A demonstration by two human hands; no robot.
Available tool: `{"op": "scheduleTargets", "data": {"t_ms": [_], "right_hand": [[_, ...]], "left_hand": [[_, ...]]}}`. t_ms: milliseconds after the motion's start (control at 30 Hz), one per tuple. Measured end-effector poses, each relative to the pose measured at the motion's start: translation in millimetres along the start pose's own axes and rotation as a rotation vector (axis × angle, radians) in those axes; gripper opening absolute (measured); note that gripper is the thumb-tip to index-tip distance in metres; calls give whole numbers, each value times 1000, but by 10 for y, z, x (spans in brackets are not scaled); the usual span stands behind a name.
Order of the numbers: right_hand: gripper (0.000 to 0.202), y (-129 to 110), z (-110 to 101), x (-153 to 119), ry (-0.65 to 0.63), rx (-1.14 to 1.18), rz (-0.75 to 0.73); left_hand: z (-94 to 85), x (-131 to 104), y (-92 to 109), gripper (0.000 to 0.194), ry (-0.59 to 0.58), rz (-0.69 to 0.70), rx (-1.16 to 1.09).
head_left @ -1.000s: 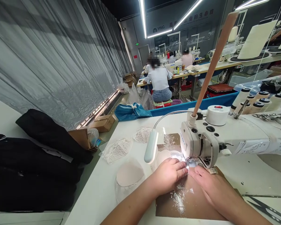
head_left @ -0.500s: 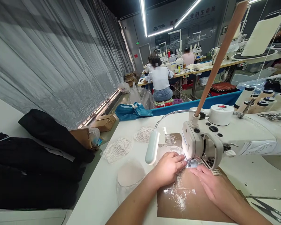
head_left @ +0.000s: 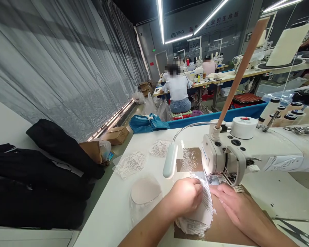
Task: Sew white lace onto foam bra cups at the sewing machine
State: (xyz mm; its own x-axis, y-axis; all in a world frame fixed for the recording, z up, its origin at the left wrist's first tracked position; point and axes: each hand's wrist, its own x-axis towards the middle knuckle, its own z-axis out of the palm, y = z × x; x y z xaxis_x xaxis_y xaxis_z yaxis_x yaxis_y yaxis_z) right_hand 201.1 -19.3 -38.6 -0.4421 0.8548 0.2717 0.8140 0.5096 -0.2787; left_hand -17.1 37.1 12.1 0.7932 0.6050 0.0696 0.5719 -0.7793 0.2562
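My left hand [head_left: 187, 196] is closed, fingers curled round the upper part of a white lace cup piece [head_left: 204, 212]. The piece lies tilted on a brown sheet [head_left: 221, 226] just left of and in front of the sewing machine [head_left: 213, 154]. My right hand [head_left: 234, 202] rests with its fingers stretched out on the brown sheet, fingertips close to the lace edge and below the presser foot area. What is under my left palm is hidden. To the left lie a beige cup piece [head_left: 146, 190] and two lace pieces, one [head_left: 132, 164] nearer and one [head_left: 159, 148] farther back.
A small lamp [head_left: 170, 161] on a bendy neck hangs over the white table [head_left: 105, 209]. Scissors [head_left: 296, 231] lie at the right front. Thread cones [head_left: 288, 118] stand behind the machine. Black clothing [head_left: 41, 192] is at the left. A person [head_left: 179, 89] sits at another bench.
My left hand has closed on the lace cup piece and drawn it from beside the needle towards me, onto the brown sheet. My right hand has hardly moved.
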Motion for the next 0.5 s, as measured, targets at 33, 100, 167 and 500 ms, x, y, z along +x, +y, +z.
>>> {"op": "scheduleTargets", "data": {"t_ms": [33,100,167,500], "right_hand": [[42,-8,-6,0,-9,3,-5],[41,-15,-13,-2,-34,-4,-11],[41,-10,-10,-6,-60,-13,-18],[36,17,23,-12,-53,0,-3]], "left_hand": [[21,6,7,24,15,3,-10],[78,31,15,24,34,12,-1],[141,58,25,24,49,7,11],[241,80,95,18,95,-38,66]]}}
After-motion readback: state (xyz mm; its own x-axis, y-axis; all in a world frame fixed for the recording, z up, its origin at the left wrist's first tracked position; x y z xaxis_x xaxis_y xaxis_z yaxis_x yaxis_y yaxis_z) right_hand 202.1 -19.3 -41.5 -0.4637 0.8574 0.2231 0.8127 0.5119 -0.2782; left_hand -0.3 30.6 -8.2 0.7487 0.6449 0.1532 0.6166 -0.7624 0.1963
